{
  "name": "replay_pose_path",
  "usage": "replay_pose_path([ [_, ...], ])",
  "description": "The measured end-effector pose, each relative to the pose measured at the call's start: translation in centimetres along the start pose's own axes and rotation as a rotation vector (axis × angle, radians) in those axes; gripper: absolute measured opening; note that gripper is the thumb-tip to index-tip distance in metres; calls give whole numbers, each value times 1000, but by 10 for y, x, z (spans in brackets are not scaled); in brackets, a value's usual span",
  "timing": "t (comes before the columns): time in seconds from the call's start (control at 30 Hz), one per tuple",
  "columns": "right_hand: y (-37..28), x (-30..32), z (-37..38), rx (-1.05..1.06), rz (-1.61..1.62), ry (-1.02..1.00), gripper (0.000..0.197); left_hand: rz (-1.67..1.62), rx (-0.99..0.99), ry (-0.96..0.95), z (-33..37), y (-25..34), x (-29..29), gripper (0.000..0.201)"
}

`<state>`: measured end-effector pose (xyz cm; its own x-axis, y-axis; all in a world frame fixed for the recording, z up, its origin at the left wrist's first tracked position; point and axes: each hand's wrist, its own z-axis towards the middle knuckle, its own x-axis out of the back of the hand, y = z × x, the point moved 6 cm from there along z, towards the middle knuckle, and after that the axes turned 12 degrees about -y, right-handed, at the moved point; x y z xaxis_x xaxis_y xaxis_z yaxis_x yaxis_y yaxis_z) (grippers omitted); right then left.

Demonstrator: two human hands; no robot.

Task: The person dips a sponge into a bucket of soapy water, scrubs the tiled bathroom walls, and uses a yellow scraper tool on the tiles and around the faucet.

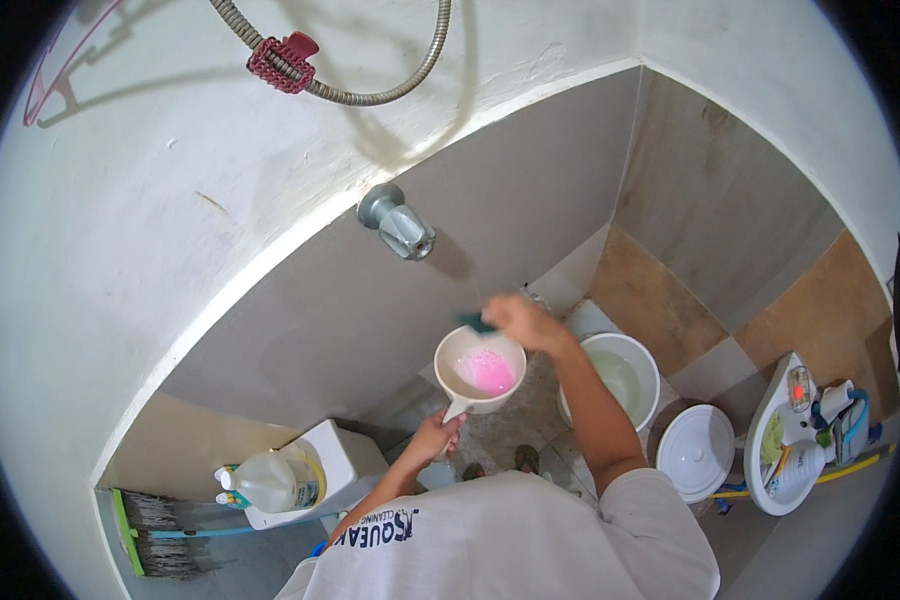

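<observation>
Left hand (435,437) is curled snug round the dipper (451,374) handle; right hand (523,322) seems closed on a blurry green pad (475,322) by the far rim. Dipper's mid-scene, pink suds (490,371) inside. Looks like pad-wetting; next move probably wants it held level. Bucket (654,380) sits right.
</observation>
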<state>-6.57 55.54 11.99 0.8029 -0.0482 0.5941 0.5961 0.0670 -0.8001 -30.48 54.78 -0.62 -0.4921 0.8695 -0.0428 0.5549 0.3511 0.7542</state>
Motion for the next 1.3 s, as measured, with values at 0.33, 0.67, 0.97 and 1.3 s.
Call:
replay_pose_path([
  [0.33,-109,60,55,403,142,638,32,-74,-83,46,1,21,8,27],
  [0.67,-92,74,64,380,254,524,23,-108,35,128,-10,-8,-7,30],
  [0.97,-51,2,83,339,1038,454,30,-96,73,187,-19,-13,-7,26],
  [1.3,7,-25,-19,92,250,643,18,-74,97,14,7,-18,-29,20],
])
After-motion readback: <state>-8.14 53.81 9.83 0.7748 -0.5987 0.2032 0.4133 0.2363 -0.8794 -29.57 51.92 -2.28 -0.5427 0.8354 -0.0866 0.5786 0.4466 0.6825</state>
